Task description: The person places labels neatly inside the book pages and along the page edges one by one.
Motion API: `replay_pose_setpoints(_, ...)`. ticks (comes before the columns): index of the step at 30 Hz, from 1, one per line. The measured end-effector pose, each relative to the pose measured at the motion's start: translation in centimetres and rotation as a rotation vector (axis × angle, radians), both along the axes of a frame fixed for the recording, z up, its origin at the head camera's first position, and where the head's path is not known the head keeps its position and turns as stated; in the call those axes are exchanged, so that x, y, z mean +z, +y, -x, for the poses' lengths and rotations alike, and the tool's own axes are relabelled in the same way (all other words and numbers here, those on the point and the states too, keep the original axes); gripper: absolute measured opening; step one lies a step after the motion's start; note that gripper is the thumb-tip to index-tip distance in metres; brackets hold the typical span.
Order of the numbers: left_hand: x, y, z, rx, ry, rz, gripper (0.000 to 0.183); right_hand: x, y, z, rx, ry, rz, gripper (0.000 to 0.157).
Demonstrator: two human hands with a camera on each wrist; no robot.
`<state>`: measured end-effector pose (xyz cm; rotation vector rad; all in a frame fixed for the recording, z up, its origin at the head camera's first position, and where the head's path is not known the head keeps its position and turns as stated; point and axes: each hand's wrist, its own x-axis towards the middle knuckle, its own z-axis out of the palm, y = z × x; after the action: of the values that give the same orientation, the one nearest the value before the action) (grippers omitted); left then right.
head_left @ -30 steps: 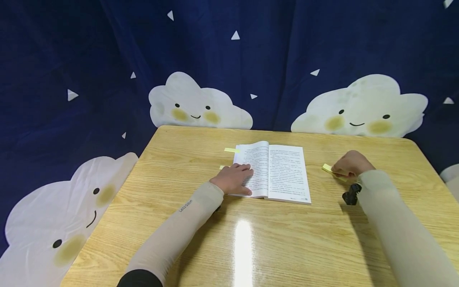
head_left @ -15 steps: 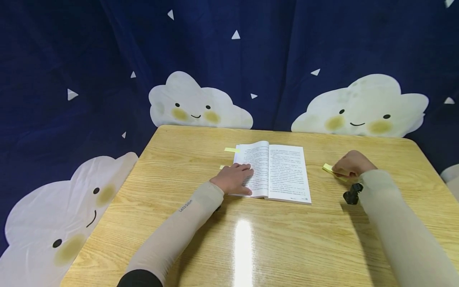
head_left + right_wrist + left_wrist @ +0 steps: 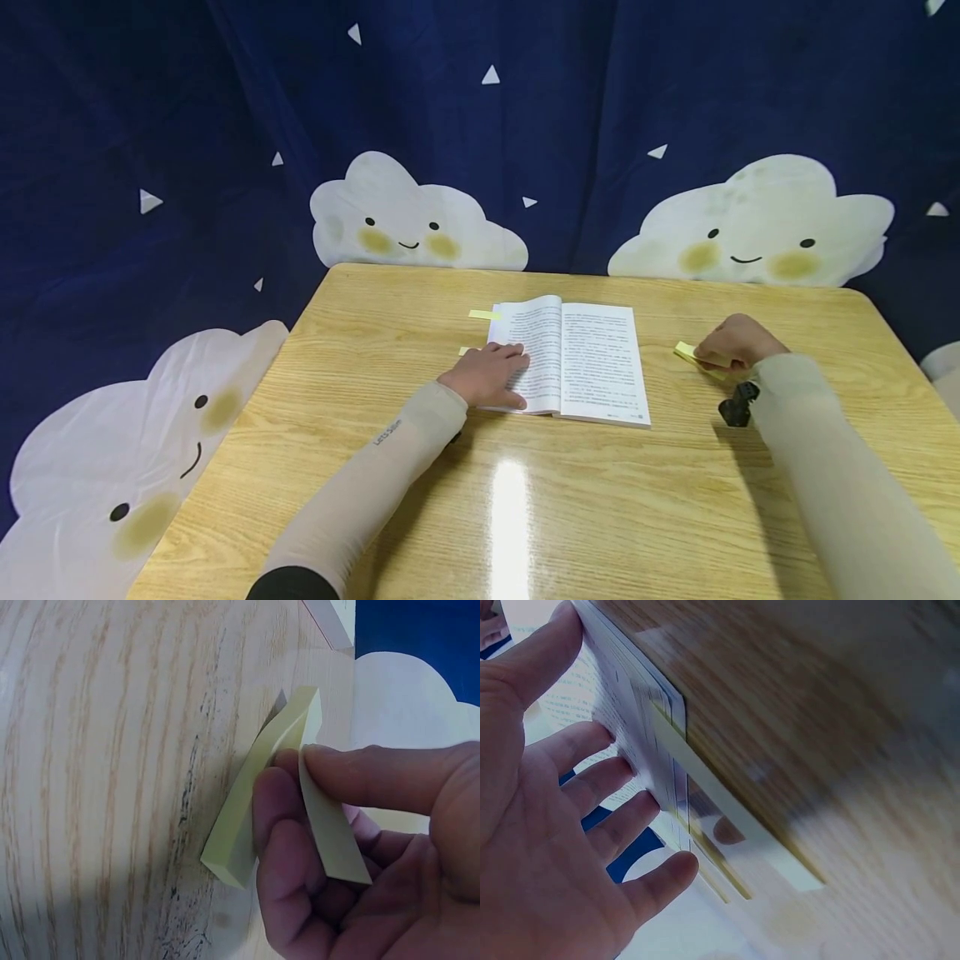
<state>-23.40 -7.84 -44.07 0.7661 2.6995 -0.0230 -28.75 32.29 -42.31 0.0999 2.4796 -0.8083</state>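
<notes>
An open book point(image 3: 598, 358) lies on the wooden table, its pages covered in print. My left hand point(image 3: 489, 375) rests on the left page with its fingers spread. Yellow sticky tabs point(image 3: 727, 802) stick out from the book's left edge; in the head view one tab point(image 3: 485, 315) shows near the top corner. Right of the book, my right hand point(image 3: 738, 340) is at a pad of yellow sticky notes point(image 3: 247, 802). Thumb and fingers pinch the top strip point(image 3: 330, 825), which is lifted along most of its length and still joins the pad at the far end.
The wooden table point(image 3: 360, 350) extends around the book on all sides. Behind it hangs a dark blue curtain point(image 3: 570, 125) with smiling white clouds. A black wrist device point(image 3: 738, 406) sits under the right sleeve.
</notes>
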Motion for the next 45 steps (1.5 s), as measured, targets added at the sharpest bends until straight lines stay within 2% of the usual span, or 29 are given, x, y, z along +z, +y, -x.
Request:
replay_pose_setpoints(7, -0.03, 0.09, 0.0, -0.006, -0.003, 0.006, 0.074, 0.18, -0.07, -0.24, 0.0, -0.015, 0.02, 0.032)
replay_pose_setpoints(14, 0.13, 0.07, -0.1, -0.004, 0.004, 0.003, 0.072, 0.24, -0.08, -0.16, 0.012, 0.0, -0.016, 0.027)
replay_pose_setpoints(21, 0.17, 0.02, -0.12, 0.001, -0.001, -0.007, 0.073, 0.27, 0.03, -0.12, 0.036, -0.001, -0.01, 0.031)
replay_pose_setpoints(45, 0.23, 0.12, -0.08, -0.001, -0.001, 0.009, 0.073, 0.25, 0.14, -0.13, 0.041, -0.024, 0.0, 0.028)
